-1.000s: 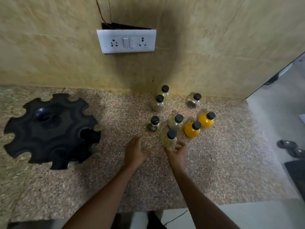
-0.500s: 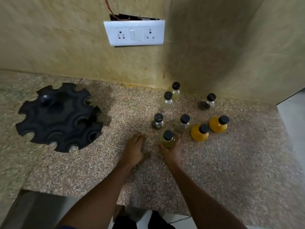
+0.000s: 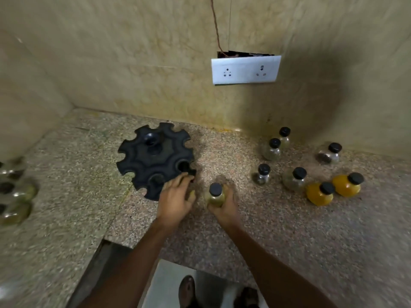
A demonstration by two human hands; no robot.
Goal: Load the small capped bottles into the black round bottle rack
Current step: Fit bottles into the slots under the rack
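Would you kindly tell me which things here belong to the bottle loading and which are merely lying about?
Belongs to the job:
- black round plastic bottle rack
- black-capped bottle of yellowish contents in the right hand
- left hand at the rack's edge
- two orange-filled capped bottles
- five clear capped bottles

Just lying about:
- white wall socket plate
- blurred jars at far left

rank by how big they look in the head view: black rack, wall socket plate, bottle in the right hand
1. black rack
2. wall socket plate, narrower than the rack
3. bottle in the right hand, smallest
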